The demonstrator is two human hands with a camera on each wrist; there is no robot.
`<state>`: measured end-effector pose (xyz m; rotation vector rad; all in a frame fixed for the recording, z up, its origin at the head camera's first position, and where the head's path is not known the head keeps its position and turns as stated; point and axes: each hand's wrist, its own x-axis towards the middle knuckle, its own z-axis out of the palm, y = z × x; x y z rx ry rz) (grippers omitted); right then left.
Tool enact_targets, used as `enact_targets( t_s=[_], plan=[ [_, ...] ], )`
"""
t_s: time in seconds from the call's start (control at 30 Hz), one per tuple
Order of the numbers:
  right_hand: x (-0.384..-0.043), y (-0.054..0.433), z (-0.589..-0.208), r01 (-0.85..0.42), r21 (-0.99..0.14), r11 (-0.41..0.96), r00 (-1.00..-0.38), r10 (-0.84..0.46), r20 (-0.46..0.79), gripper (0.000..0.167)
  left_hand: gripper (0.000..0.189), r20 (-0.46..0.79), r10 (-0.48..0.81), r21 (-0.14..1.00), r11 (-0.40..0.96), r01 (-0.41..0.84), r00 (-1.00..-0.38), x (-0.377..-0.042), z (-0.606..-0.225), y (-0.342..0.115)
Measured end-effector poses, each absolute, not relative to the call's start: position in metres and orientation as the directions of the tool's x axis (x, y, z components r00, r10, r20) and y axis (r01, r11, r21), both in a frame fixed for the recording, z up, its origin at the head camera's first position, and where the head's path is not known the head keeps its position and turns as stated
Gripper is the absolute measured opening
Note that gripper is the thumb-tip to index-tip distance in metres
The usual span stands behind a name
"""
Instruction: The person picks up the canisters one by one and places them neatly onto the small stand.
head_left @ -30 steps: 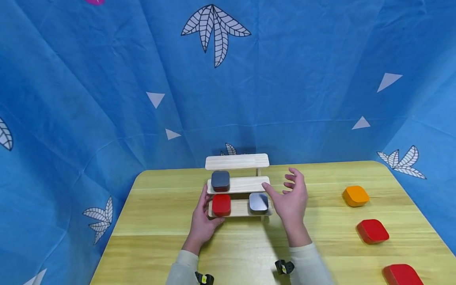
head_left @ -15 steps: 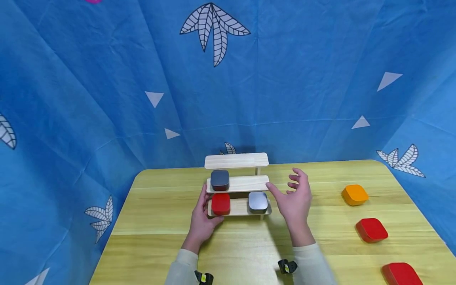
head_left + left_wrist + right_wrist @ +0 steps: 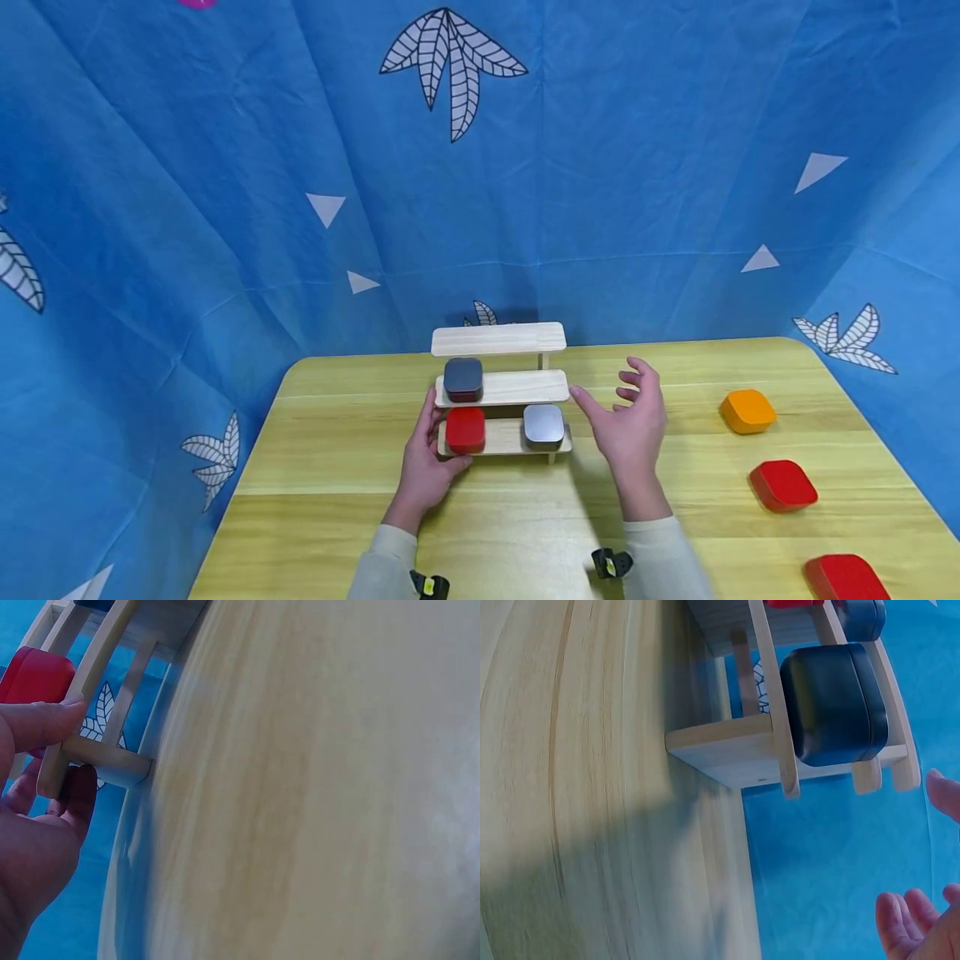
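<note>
Well, my left hand [image 3: 424, 475] grips the shelf [image 3: 525, 387] by its left end, beside a red box [image 3: 466, 430]; my right hand [image 3: 633, 423] hovers wide near the other end.

Right hand [image 3: 633, 427] shifted rightward, farther from shelf [image 3: 498, 337]. Thumb tip overlapped right end of middle board [image 3: 525, 387] one second ago, lay about at its edge half second ago, now just beside it. Right sleeve [image 3: 664, 557] and small black device [image 3: 612, 563] at cuff moved same way. Hand now nearer orange box [image 3: 748, 412]. On left part of blue cloth [image 3: 112, 250], edge leaf print [image 3: 20, 271] slid inward, more showing; white triangle [image 3: 88, 587] below also farther right.
</note>
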<state>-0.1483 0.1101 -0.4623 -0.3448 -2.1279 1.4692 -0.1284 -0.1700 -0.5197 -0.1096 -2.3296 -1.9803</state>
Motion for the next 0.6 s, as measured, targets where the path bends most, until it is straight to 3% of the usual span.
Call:
enact_targets(
  t_s=[0.6],
  plan=[
    [-0.144,0.126,-0.464,0.004,-0.926,0.377,-0.819,0.533,0.213,0.086,0.120,0.101,0.002,0.982,0.158,0.100,-0.995,-0.128,-0.519,-0.170]
  ],
)
